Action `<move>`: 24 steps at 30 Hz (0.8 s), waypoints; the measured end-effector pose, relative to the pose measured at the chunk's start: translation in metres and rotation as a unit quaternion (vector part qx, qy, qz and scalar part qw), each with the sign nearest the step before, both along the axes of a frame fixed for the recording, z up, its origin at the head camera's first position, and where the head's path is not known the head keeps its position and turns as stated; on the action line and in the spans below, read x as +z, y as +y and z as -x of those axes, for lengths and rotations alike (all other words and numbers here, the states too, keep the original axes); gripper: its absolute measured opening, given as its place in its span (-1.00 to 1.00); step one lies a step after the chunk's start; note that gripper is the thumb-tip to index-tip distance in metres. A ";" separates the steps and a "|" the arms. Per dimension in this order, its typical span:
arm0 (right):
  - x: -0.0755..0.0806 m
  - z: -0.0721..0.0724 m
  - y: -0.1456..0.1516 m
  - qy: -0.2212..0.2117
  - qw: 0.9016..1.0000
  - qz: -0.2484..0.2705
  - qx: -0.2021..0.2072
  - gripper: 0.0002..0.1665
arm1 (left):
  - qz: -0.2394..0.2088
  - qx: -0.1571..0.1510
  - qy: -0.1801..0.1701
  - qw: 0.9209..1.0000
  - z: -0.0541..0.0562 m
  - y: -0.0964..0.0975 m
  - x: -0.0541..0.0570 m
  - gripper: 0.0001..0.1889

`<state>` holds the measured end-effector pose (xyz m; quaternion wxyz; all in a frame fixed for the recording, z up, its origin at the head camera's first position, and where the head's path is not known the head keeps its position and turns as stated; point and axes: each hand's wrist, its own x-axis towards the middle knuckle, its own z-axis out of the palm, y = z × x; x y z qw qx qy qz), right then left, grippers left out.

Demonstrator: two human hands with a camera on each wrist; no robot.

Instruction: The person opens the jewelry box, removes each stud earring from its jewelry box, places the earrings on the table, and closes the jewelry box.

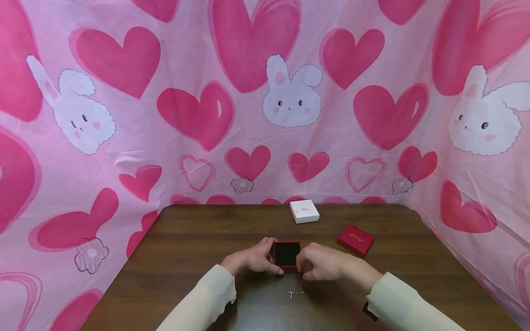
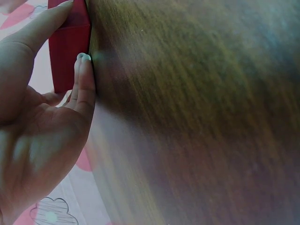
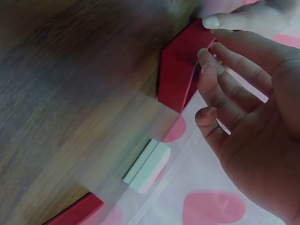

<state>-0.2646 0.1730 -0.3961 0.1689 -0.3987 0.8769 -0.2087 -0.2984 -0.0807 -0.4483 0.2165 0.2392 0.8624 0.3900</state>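
Observation:
A small red box without a lid, with a black insert inside, sits on the table. My left hand grips it from the left, thumb along the near wall and fingers at the far side. In the left wrist view the thumb lies over the red box. On the box's right, my right hand has bent fingers at the rim. The right wrist view shows those fingertips over the open top; I cannot tell whether they pinch anything. Two tiny silvery pieces lie in front of the box.
A red lid with gold lettering rests on the brown wooden table, right of the box. Farther back stands a white box with red printing. A pink cloth with hearts and rabbits hangs behind and at both sides.

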 end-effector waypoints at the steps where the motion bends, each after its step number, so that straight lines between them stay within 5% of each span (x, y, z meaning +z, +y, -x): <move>1: 0.000 0.001 0.001 0.001 1.000 -0.001 -0.003 -0.87 | 0.001 0.000 0.001 1.000 0.000 0.000 0.000 -0.30; 24: -0.002 0.020 0.037 0.040 0.997 -0.006 -0.061 -0.72 | 0.011 -0.015 0.046 0.999 0.002 0.002 -0.006 -0.31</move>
